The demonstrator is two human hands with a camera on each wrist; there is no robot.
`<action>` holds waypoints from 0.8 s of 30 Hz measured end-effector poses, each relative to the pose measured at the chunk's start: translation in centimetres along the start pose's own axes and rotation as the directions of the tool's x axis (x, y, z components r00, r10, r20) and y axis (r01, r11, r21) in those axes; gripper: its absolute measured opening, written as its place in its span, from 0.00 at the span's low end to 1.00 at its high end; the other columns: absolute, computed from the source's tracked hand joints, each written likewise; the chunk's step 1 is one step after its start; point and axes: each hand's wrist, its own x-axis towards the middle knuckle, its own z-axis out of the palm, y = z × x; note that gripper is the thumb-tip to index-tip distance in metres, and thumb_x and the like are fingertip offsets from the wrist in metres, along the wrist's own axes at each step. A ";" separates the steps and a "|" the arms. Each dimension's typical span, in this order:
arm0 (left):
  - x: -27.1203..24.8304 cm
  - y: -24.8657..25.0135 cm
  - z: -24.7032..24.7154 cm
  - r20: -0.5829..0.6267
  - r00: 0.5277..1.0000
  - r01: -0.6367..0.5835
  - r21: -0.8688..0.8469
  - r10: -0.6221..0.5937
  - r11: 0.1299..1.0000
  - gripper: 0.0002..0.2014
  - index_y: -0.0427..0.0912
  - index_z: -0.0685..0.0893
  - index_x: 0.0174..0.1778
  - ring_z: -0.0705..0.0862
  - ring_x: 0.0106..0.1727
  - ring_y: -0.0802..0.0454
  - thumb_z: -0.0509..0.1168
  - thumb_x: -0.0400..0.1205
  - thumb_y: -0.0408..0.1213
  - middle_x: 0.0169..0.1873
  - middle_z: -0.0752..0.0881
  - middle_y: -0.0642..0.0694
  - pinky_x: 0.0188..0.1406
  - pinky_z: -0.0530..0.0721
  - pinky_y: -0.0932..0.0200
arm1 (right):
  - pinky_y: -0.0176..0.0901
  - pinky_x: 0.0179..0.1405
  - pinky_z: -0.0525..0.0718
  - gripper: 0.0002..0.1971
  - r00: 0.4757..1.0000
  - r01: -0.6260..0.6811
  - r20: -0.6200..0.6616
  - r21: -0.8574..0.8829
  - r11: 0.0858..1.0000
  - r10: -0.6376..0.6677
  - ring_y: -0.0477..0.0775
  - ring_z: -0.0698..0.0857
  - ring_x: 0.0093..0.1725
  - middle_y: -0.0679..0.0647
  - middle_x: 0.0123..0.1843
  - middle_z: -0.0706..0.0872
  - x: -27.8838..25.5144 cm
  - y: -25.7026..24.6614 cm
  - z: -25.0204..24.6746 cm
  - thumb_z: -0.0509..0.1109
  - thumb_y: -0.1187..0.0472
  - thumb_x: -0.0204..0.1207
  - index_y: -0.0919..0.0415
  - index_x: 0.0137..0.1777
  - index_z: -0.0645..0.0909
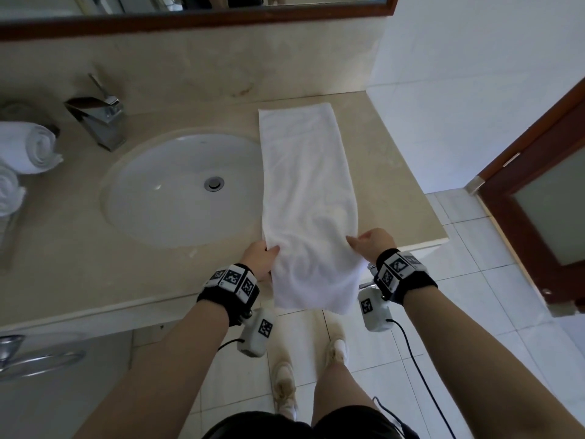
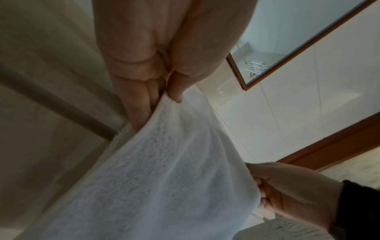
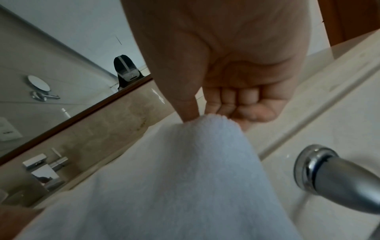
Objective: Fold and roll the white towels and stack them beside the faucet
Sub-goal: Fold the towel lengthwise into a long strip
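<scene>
A long white towel point(image 1: 307, 185), folded into a narrow strip, lies on the beige counter point(image 1: 395, 172) right of the sink point(image 1: 177, 188); its near end hangs over the front edge. My left hand point(image 1: 262, 256) pinches the towel's left side near the counter edge, thumb on top point(image 2: 174, 95). My right hand point(image 1: 370, 243) pinches the right side between thumb and curled fingers point(image 3: 193, 113). Two rolled white towels point(image 1: 34, 147) lie at the far left beside the chrome faucet point(image 1: 101, 122).
A mirror with a wooden frame point(image 1: 190, 20) runs above the backsplash. A wooden door point(image 1: 544, 172) stands at the right. A chrome rail point(image 1: 34, 356) is mounted under the counter at left, and its chrome bracket point(image 3: 320, 170) shows near my right hand. Tiled floor lies below.
</scene>
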 end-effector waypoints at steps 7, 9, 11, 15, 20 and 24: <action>1.4 -0.6 0.0 -0.050 0.998 0.031 0.001 -0.031 1.000 0.16 0.28 0.84 0.55 0.86 0.54 0.32 0.63 0.81 0.39 0.53 0.87 0.29 0.58 0.84 0.34 | 0.49 0.62 0.75 0.21 0.994 -0.060 -0.088 0.118 0.991 0.071 0.69 0.80 0.65 0.72 0.63 0.83 0.9 0.2 -1.3 0.55 0.58 0.87 0.76 0.62 0.80; 0.8 -0.2 -0.2 -0.021 0.999 0.032 -0.026 -0.032 0.999 0.18 0.28 0.84 0.54 0.87 0.55 0.32 0.65 0.77 0.40 0.52 0.87 0.29 0.58 0.84 0.33 | 0.48 0.61 0.74 0.22 0.994 -0.061 -0.082 0.127 0.990 0.072 0.69 0.79 0.65 0.73 0.63 0.82 1.1 0.2 -0.9 0.54 0.57 0.87 0.78 0.61 0.79; 0.1 0.3 -0.4 0.028 0.999 0.047 -0.058 -0.045 0.997 0.11 0.32 0.84 0.45 0.87 0.54 0.33 0.68 0.75 0.37 0.52 0.87 0.29 0.56 0.85 0.34 | 0.46 0.51 0.74 0.22 0.995 -0.039 -0.085 0.112 0.993 0.049 0.66 0.82 0.55 0.69 0.49 0.84 0.9 0.0 -0.7 0.58 0.50 0.85 0.73 0.50 0.80; 0.3 0.7 -1.1 0.071 0.997 0.033 0.155 -0.044 0.987 0.19 0.32 0.86 0.52 0.88 0.51 0.36 0.73 0.67 0.37 0.52 0.88 0.32 0.51 0.88 0.36 | 0.44 0.48 0.76 0.22 0.999 0.008 -0.038 -0.038 0.999 -0.010 0.60 0.80 0.53 0.58 0.50 0.79 0.4 -0.5 -0.8 0.74 0.52 0.74 0.67 0.58 0.72; 1.2 3.2 -2.0 -0.095 0.995 0.087 0.642 -0.033 0.762 0.39 0.32 0.69 0.67 0.81 0.64 0.37 0.80 0.66 0.43 0.62 0.81 0.37 0.63 0.82 0.49 | 0.49 0.50 0.86 0.22 0.995 -0.025 0.085 -0.306 0.952 0.053 0.63 0.86 0.52 0.64 0.54 0.84 1.5 -3.1 -2.6 0.77 0.64 0.70 0.69 0.61 0.73; 4.2 6.2 -2.5 -0.087 0.948 -0.163 0.693 0.305 0.702 0.35 0.38 0.65 0.75 0.69 0.75 0.39 0.71 0.77 0.49 0.74 0.68 0.37 0.73 0.70 0.49 | 0.48 0.62 0.78 0.28 0.981 0.192 0.060 -0.359 0.913 -0.183 0.61 0.80 0.65 0.61 0.67 0.79 4.5 -6.3 -3.8 0.75 0.60 0.73 0.61 0.70 0.70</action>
